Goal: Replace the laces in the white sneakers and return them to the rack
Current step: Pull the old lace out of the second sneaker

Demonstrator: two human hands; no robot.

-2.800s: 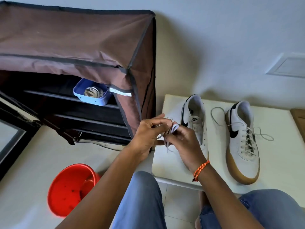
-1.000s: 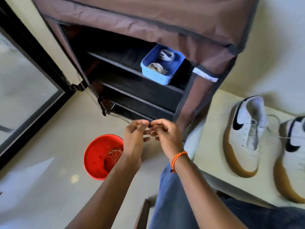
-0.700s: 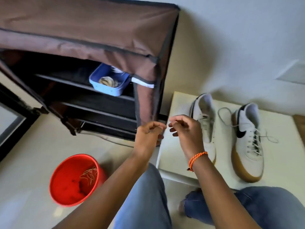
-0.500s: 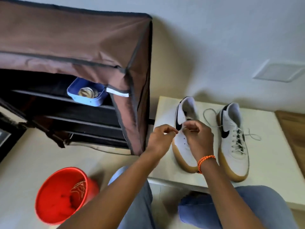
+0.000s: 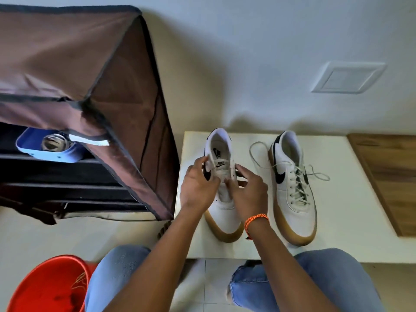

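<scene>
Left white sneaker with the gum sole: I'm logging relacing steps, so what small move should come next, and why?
Probably thread a new lace through the lowest eyelets: both hands, left and right, are at the left white gum-soled sneaker, whose eyelets look laceless, while the right sneaker is laced.

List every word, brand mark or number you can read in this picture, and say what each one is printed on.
"NIKE": tongue label of the left sneaker, small but just legible.
Insole print in the same sneaker: too blurred to read.
White tag on the rack cover: no legible text.
</scene>
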